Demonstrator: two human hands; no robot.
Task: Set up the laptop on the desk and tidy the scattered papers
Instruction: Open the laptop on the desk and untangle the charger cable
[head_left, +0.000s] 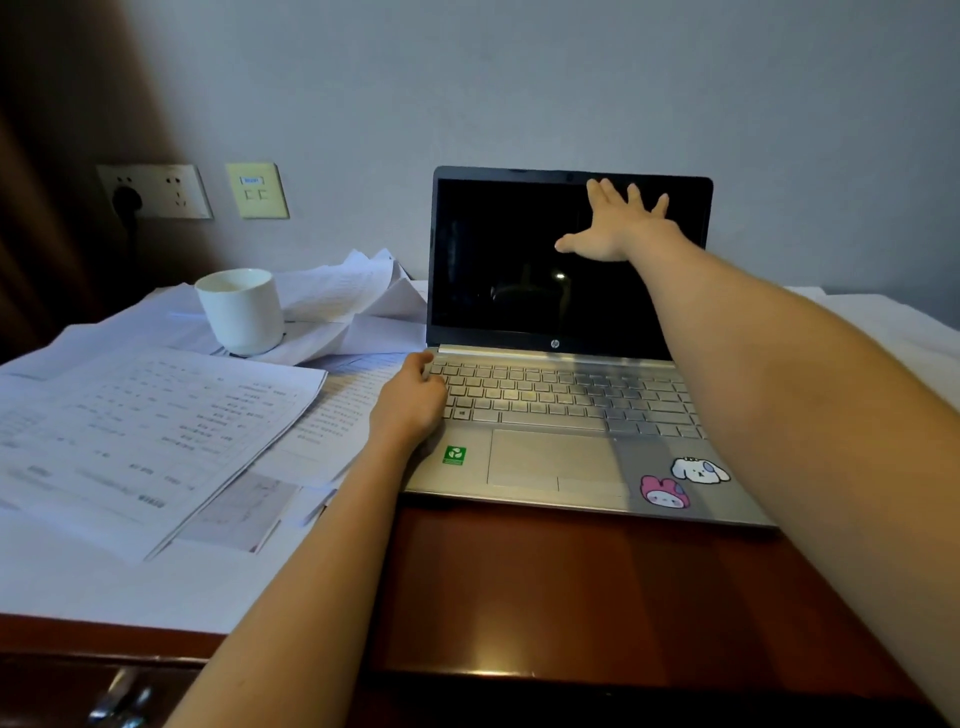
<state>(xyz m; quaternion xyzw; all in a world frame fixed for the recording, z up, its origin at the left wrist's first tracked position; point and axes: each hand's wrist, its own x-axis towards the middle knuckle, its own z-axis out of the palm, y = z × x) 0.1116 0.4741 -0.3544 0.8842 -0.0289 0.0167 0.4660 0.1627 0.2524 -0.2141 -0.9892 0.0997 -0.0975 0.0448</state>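
While the curled left hand (410, 402) is pinning the laptop (550, 457) at nine o'clock, the splayed right hand (618, 228) is tilting the screen (498, 260).

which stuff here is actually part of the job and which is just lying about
Part of the job:
laptop, open, screen dark
scattered papers to its left
desk
left hand, on the keyboard's left end
right hand, spread at the screen's top

Just lying about:
white cup, standing on the papers
wall socket
cream wall plate
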